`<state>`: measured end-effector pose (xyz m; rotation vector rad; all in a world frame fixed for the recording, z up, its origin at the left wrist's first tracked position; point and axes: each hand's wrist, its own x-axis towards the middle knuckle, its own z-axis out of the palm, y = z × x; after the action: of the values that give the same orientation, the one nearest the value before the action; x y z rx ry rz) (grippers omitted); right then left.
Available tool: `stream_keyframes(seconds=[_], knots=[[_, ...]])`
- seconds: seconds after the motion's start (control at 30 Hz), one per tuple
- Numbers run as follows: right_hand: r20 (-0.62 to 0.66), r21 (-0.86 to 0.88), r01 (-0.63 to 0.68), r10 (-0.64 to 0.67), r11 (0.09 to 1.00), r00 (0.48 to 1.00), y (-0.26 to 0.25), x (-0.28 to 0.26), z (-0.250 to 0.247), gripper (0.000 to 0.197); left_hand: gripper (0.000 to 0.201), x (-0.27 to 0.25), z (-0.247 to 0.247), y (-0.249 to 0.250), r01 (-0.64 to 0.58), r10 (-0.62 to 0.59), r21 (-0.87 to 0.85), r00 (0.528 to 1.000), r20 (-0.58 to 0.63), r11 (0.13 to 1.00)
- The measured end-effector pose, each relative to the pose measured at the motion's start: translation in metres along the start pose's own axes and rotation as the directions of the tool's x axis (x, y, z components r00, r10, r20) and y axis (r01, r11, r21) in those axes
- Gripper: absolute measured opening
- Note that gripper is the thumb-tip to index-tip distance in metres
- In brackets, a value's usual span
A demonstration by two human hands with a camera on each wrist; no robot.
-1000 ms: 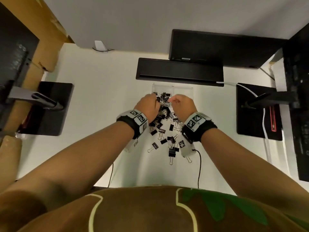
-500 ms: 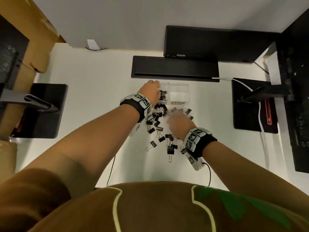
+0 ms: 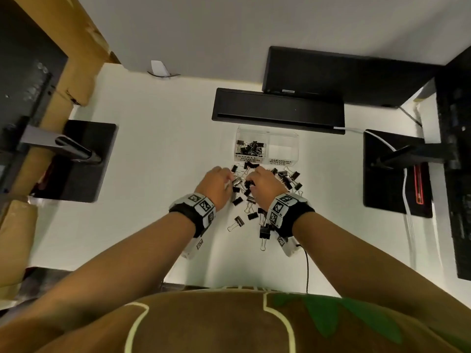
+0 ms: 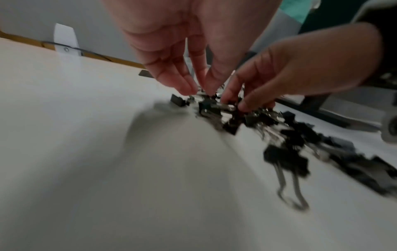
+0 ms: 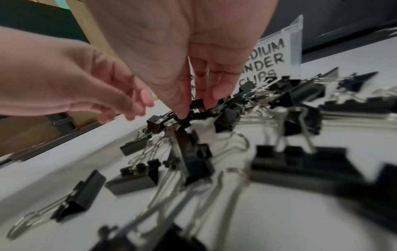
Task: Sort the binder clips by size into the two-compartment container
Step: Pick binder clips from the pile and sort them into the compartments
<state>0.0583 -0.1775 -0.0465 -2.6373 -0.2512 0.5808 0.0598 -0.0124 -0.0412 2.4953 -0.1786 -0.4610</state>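
Biggest risk rn: tangled pile of binder clips [image 3: 251,197] on the table [image 3: 158,159], wire handles hooked together, so could drag a wrong-size one along w/ the pick. Right hand [image 3: 262,183] pinching a small clip [image 5: 196,103] off the heap; left hand [image 3: 216,186] reaching in beside it, fingers loose, gripping nothing afaict. Container [image 3: 266,129] just beyond pile: left side marked small already holding clips, medium side looks bare.

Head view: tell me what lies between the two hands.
Loose black binder clips from the pile lie on the white desk between the left hand and the right hand; the head view shows it.
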Motion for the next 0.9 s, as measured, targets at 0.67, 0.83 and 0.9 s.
stream_keyframes(seconds=[0.67, 0.83, 0.9], knots=[[-0.137, 0.437, -0.193, 0.277, 0.878, 0.951, 0.025, -0.017, -0.03, 0.022, 0.016, -0.001, 0.014, -0.004, 0.047, -0.043, -0.048, 0.997, 0.07, 0.998], [-0.196, 0.526, -0.156, 0.297, 0.836, 0.935, 0.012, 0.01, -0.057, 0.024, 0.023, -0.005, 0.009, -0.013, 0.071, -0.063, -0.067, 0.992, 0.106, 0.995], [-0.222, 0.511, -0.157, 0.307, 0.845, 0.926, 0.008, 0.023, -0.066, 0.024, 0.024, -0.005, 0.007, -0.016, 0.06, -0.052, -0.058, 0.99, 0.128, 0.997]])
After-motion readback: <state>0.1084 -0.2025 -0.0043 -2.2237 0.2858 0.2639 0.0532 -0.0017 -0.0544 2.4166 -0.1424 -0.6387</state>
